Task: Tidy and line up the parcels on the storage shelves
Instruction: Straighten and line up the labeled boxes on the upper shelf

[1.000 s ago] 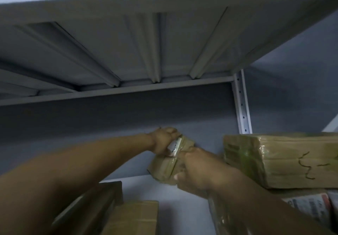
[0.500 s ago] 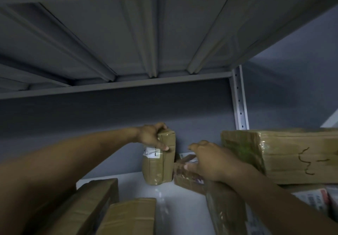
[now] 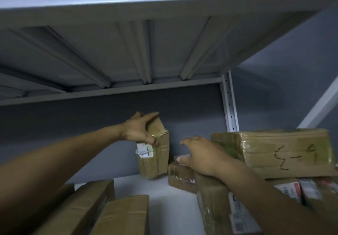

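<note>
**Small box stood up at the back, right hand off to the next one**

Near left, two brown cartons [image 3: 102, 209] sit on the shelf [image 3: 164, 207]; I haven't touched them. A second ago I had both hands on the small box [image 3: 157, 161] and it was tilted. Now it stands roughly upright at the far wall, and I can't tell if its base is fully down. My left hand [image 3: 139, 130] alone grips its top, fingers over the far edge and thumb on the front just above the white label [image 3: 145, 149]. My right hand [image 3: 199, 154] has let go and moved right. It lies fairly flat with loose fingers on the low box [image 3: 178, 177], which touches the small box's right side. Far right, the big taped parcel [image 3: 274, 150] with marker scrawl tops its stack. I'd judge the small box is placed and the low box is next to line up.
</note>
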`<state>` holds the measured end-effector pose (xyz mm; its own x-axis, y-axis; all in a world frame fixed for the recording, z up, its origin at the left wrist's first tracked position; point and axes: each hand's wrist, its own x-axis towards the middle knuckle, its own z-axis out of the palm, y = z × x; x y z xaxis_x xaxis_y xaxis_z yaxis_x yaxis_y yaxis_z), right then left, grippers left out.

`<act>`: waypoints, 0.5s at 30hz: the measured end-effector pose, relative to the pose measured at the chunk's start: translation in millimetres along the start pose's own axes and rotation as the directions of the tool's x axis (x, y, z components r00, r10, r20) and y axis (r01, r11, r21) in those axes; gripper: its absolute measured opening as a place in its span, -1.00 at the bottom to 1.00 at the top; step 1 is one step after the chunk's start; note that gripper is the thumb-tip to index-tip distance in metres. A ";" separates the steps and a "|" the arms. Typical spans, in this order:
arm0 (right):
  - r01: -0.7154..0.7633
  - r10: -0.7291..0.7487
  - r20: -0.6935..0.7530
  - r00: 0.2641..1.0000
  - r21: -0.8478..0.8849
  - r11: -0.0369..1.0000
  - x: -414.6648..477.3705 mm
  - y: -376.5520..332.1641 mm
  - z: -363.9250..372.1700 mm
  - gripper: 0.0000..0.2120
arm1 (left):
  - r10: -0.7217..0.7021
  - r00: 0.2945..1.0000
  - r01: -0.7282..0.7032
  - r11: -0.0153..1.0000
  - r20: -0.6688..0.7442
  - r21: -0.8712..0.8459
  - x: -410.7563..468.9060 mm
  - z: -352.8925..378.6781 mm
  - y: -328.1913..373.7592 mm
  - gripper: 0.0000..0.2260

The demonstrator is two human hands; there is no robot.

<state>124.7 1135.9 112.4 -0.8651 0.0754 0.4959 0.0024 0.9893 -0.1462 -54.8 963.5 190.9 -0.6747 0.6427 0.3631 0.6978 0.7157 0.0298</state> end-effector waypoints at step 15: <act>-0.223 0.175 0.227 0.958 0.974 -0.044 -78.2 -32.7 -44.5 -0.05 | 0.080 0.723 -0.366 0.886 -0.686 -0.283 -197.4 -41.1 88.6 -0.12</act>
<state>214.6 1103.2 116.5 -0.9422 0.2173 0.2551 -0.2959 -0.1821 -0.9377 150.1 888.8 160.1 -0.2669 0.3344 0.9038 0.9338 0.3217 0.1567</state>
